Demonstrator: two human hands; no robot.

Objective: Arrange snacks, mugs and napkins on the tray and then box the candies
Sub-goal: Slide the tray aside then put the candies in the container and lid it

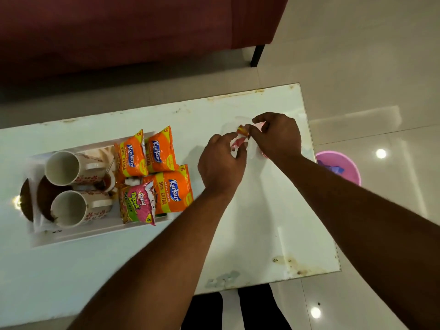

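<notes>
On the white tray (78,236) at the left lie two floral mugs (71,169) on their sides, three orange snack packs (158,153) and a pink snack pack (139,203). A white napkin (39,225) shows under the mugs. At the table's far right, my right hand (277,136) pinches a red and yellow wrapped candy (243,130). My left hand (221,163) holds pink wrapped candies (238,143) just below it. A clear plastic box (254,151) sits under both hands, mostly hidden and hard to make out.
The white glass table (250,234) has stains near its front right corner. A dark brown plate (44,198) lies at the tray's left end. A maroon sofa (133,32) stands beyond the table. A pink bucket (340,166) sits on the floor at the right.
</notes>
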